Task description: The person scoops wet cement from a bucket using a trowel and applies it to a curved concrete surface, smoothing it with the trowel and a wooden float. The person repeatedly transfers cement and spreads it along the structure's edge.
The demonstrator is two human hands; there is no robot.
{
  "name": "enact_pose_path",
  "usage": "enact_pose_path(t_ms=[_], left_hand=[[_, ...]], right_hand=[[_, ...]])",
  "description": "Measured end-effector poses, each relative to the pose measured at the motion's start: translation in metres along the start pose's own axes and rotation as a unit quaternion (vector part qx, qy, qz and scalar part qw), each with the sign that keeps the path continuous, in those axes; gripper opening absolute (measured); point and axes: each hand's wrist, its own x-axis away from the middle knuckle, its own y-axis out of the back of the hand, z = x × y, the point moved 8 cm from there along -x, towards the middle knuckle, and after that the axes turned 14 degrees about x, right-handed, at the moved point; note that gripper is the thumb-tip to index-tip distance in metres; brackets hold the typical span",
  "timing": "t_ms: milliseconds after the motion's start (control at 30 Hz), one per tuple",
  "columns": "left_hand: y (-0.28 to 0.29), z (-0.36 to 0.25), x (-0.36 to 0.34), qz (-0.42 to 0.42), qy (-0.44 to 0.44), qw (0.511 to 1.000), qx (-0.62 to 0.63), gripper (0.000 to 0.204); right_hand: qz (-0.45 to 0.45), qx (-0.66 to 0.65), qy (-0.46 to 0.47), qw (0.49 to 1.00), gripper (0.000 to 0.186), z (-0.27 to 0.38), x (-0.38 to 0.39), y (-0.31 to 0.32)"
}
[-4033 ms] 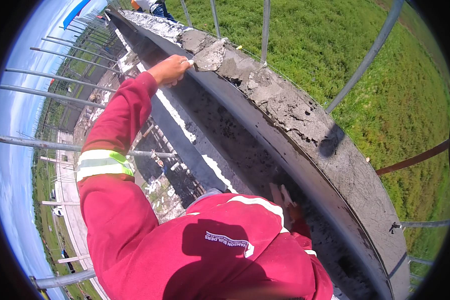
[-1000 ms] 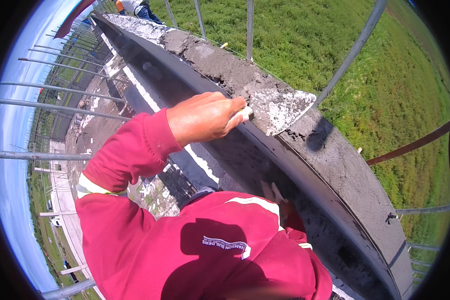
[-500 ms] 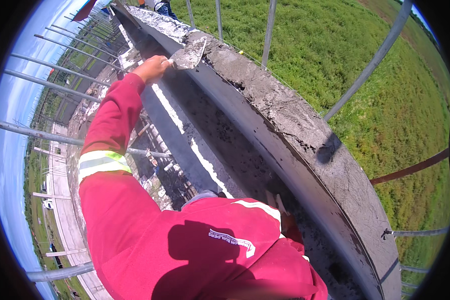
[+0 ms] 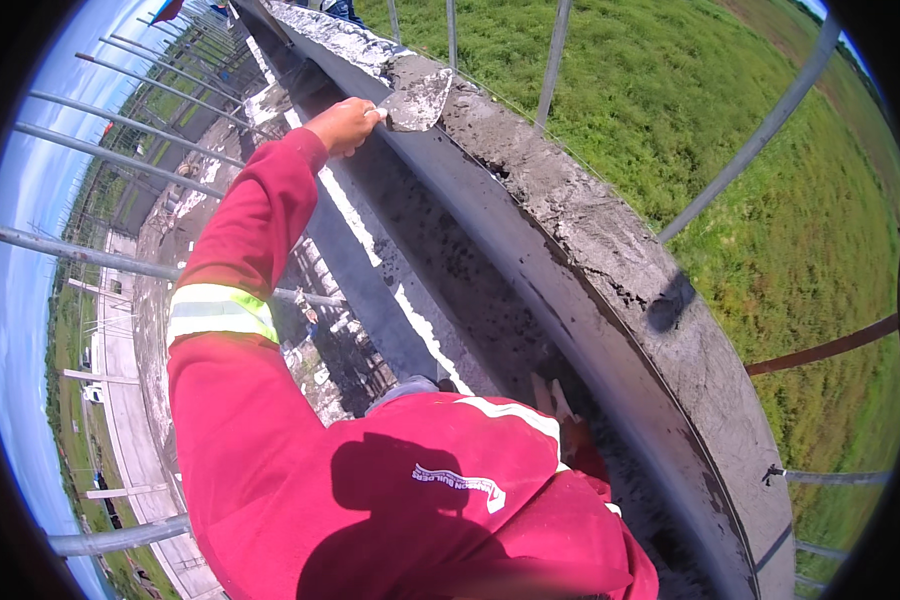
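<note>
Far along the curved gray wall top (image 4: 720, 390), the left hand (image 4: 348, 125) is closed around the handle of a trowel (image 4: 418, 103). The flat trowel blade, gray with white spots, points right and lies over the left edge of the wall top; I cannot tell if all of it touches. Rough, cracked cement (image 4: 585, 205) covers the wall top, just near the blade, and it looks smoother at the near end. The right hand (image 4: 575, 432) is low and near, in the dark shade of the trough (image 4: 470, 285) left of the wall. Pale bits (image 4: 550, 395) show by it, but I cannot tell what it grips. Green grass (image 4: 650, 110) spreads out on the right, behind metal poles (image 4: 755, 145). More poles stick out on the left.
</note>
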Motion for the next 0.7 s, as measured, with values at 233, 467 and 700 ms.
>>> enact_pose_path(t_ms=[233, 467, 700], left_hand=[[-0.061, -0.053, 0.017, 0.043, -0.133, 0.990, -0.017, 0.040], [-0.062, -0.053, 0.006, 0.112, -0.091, 0.989, -0.042, 0.044], [-0.041, -0.051, 0.008, -0.007, -0.042, 0.998, -0.049, 0.040]], right_hand=[[-0.009, 0.025, 0.015, 1.000, 0.072, 0.007, 0.029, 0.011], [-0.037, 0.107, 0.087, 0.990, 0.066, 0.021, 0.044, 0.014], [-0.110, 0.147, 0.138, 0.973, 0.045, 0.040, 0.056, 0.021]])
